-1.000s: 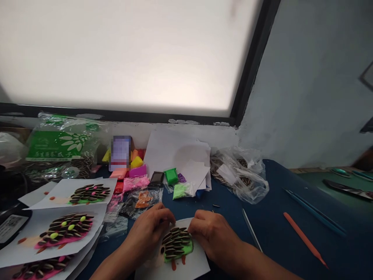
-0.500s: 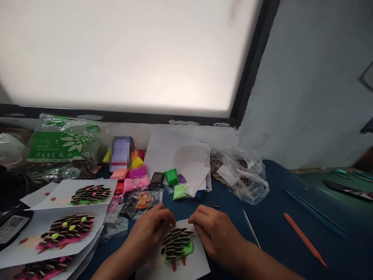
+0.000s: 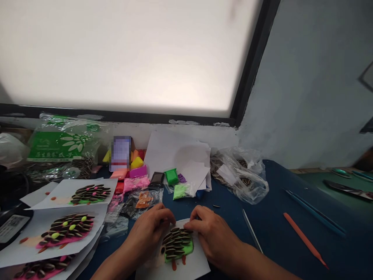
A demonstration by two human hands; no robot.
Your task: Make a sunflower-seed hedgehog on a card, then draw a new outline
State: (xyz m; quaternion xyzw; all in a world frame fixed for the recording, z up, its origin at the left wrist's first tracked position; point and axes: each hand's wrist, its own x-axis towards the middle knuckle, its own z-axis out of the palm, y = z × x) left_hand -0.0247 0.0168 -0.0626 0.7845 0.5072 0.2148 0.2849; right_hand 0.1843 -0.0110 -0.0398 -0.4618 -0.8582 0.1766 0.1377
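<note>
A hedgehog picture on white paper lies in front of me, its green clay body covered in rows of striped sunflower seeds. My left hand rests on the paper's left side, fingers curled in and pressed together; what they hold, if anything, is hidden. At the top right of the seeds is my right hand, thumb and fingertips pinched and touching the uppermost seeds. Whatever sits in that pinch is too small to name. One loose seed lies beyond the right hand.
Finished-looking hedgehog pictures are stacked at left. Coloured clay packets, a seed bag and a plastic bag of seeds stand along the wall. At right lie a metal tool, an orange tool and blue tweezers.
My right hand has shifted slightly left, its fingertips now over the top right seeds rather than beside them. My left hand stays in place.
</note>
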